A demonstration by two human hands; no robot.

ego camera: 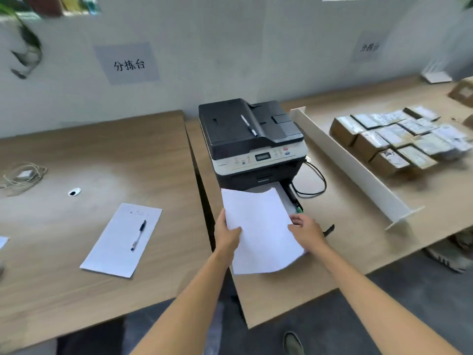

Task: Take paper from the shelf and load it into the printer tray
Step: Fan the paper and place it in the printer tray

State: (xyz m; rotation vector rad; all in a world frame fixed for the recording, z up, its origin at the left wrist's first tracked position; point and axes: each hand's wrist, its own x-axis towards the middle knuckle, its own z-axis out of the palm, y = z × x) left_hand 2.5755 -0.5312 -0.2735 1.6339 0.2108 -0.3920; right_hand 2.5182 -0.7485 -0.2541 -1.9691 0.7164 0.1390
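A black and white printer (pixel 252 139) stands on the right table, its paper tray (pixel 290 197) pulled out toward me. A white stack of paper (pixel 261 231) lies over the open tray, its far edge at the printer's front and its near part hanging past the tray. My left hand (pixel 226 233) grips the stack's left edge with the thumb on top. My right hand (pixel 305 228) holds its right edge beside the tray's green guide (pixel 298 209).
A pen (pixel 248 125) lies on the printer's lid. A sheet with a pen (pixel 122 239) rests on the left table. A white divider (pixel 350 162) and several parcels (pixel 399 142) sit to the right. A black cable (pixel 316 181) loops beside the printer.
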